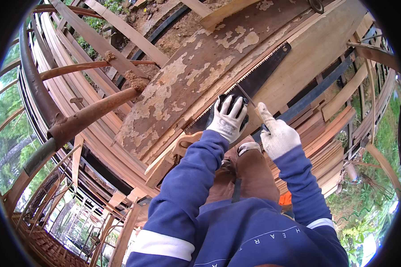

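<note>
A handsaw point(266, 66) lies slantwise across the boards, its dark blade with the toothed edge facing up and left. The wooden handle point(186, 143) of the saw shows beside my left forearm. My left hand point(228, 119), in a white glove with dark fingertips, grips the blade near its middle, fingers over it. A thin metal file point(245, 94) crosses the blade with its tip at the teeth. My right hand point(278, 133), gloved too, is closed round the file's near end, the index finger stretched along it. The file's grip is hidden in that hand.
Beneath the saw are a pale plank point(314, 58) and a brown board point(182, 84) with peeling patches. A rusty pipe point(93, 111) juts in from the left. Long timber strips point(82, 107) are stacked left, more boards point(318, 127) right. A metal ring point(317, 6) is at the top.
</note>
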`<state>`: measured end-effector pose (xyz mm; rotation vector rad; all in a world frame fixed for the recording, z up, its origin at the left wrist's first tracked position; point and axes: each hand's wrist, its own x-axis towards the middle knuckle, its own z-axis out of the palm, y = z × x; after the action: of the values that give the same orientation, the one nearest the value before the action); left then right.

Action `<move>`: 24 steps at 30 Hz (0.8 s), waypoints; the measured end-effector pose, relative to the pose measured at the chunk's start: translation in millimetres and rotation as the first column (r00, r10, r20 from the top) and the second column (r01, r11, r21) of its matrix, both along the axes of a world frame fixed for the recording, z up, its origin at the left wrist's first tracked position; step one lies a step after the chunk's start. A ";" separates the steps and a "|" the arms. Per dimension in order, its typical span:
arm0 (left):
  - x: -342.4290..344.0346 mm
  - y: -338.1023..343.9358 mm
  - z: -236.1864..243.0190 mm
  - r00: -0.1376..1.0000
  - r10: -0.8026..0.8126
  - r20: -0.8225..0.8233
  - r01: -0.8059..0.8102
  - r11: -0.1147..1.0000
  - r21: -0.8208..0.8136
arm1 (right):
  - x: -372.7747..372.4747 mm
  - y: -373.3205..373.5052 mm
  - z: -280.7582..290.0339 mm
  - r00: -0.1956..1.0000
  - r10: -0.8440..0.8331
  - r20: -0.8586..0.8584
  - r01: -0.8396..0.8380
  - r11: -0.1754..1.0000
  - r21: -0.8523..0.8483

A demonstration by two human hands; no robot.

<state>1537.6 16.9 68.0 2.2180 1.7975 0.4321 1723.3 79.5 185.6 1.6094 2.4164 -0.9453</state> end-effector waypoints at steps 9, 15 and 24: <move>-0.4 2.9 5.9 0.998 -0.011 -0.056 0.008 0.998 -0.061 | -28.0 41.0 -25.7 0.979 -0.023 -0.200 0.035 0.998 0.053; -0.1 3.0 8.0 0.999 0.005 -0.050 -0.006 0.999 -0.032 | 8.8 3.8 -6.8 0.971 -0.085 -0.222 0.107 0.990 0.089; 0.9 2.6 3.6 0.999 0.000 -0.044 0.000 1.000 -0.004 | 17.0 0.5 -2.7 0.996 -0.038 -0.078 0.038 0.999 0.011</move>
<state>1538.5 19.6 71.7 2.2417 1.8189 0.3820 1740.3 80.0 183.0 1.6586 2.4552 -1.0196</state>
